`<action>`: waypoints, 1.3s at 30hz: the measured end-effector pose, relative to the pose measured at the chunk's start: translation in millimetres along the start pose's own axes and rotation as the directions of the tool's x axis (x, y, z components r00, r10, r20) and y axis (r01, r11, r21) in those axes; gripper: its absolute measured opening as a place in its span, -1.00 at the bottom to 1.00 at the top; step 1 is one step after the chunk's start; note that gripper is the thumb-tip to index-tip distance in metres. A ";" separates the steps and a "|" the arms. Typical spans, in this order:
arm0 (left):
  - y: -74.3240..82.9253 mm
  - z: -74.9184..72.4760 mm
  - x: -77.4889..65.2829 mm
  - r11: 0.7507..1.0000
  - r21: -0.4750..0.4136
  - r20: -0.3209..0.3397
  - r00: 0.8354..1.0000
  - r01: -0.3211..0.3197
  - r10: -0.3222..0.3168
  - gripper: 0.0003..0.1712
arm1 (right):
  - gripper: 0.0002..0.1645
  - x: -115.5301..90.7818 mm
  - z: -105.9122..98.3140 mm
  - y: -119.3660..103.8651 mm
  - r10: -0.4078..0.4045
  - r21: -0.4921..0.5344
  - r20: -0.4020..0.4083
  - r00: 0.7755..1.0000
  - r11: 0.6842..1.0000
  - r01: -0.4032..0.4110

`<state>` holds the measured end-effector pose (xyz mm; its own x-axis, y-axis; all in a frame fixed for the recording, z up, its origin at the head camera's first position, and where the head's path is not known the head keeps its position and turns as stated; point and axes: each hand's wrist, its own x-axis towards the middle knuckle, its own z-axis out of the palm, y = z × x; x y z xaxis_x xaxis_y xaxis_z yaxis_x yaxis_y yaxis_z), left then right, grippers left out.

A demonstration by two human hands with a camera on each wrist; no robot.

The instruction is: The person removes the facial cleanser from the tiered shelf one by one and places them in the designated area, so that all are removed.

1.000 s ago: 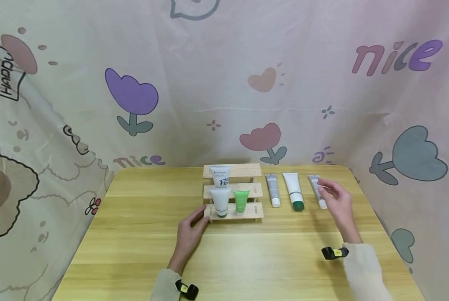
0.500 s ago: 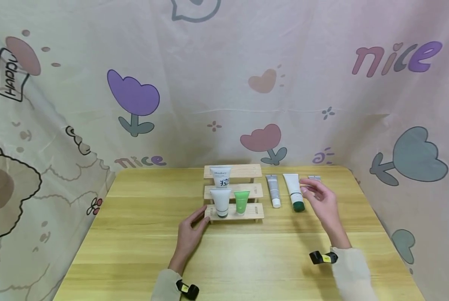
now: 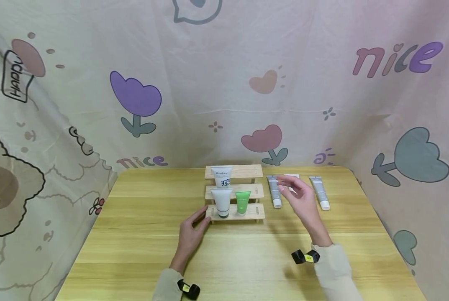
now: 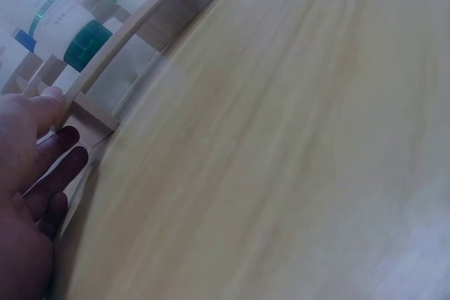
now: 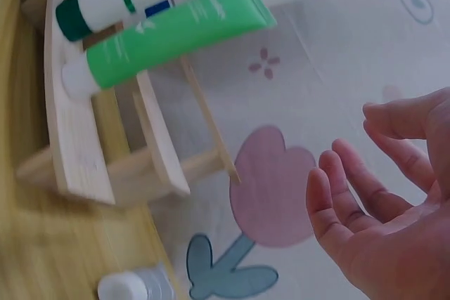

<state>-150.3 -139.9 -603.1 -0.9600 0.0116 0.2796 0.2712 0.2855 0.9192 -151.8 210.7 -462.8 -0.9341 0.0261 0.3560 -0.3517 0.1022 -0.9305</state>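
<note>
Rack, head view: a three-tiered, light-wood rack (image 3: 257, 212) is set nr the back edge of a yellow, wood-grained table (image 3: 134, 259).
Tiers: a white tube w/ dark lettering (image 3: 222, 177) is stood on the mid tier; on the btm one are stood a white tube w/ dark-green cap (image 3: 221, 200), left, & a small bright-green tube w/ white cap (image 3: 242, 200), right, slightly apart.
Left hand: the btm tier's left end is held btwn thumb & index finger by the left hand (image 3: 191, 235).
Right hand: nothing is held by the right hand (image 3: 300, 200); its fingers are bent loosely over a larger white tube (image 3: 293, 176), which is mostly hidden.
Loose tubes: a slim silver-grey tube (image 3: 274, 193) is laid just right of the rack; a second grey tube w/ white cap (image 3: 320, 193) is laid further right.
Cuffs: a black-and-yellow device (image 3: 188, 289) is worn at each cream cuff.
Thumb, left wrist view: its tip is rested on the shelf end; the lower fingers are bent slack beside the rack's support.
Palm, right wrist view: seen bare, fingers half bent, well apart from the racked tubes.
Btm edge, same view: a white cap is shown, prob. the slim grey tube's; blurred.
</note>
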 end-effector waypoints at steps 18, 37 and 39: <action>0.8 -0.6 -0.9 1.000 0.030 -0.004 1.000 -0.003 0.003 -0.54 | -0.56 16.0 64.1 -25.9 -0.078 -0.003 0.094 0.993 0.997 0.078; 1.3 1.2 0.3 1.000 0.018 -0.026 1.000 0.010 -0.010 -0.54 | -0.53 44.6 94.6 -16.7 -0.108 -0.011 0.167 0.980 0.994 0.112; 1.0 1.7 0.3 1.000 0.008 -0.033 0.999 0.001 -0.001 -0.54 | -0.53 47.1 96.8 -17.4 -0.109 -0.022 0.171 0.979 0.993 0.115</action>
<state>-150.4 -138.0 -602.5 -0.9574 -0.0202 0.2880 0.2698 0.2933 0.9172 -195.5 113.9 -438.2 -0.8866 -0.1561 0.4353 -0.4550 0.1261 -0.8815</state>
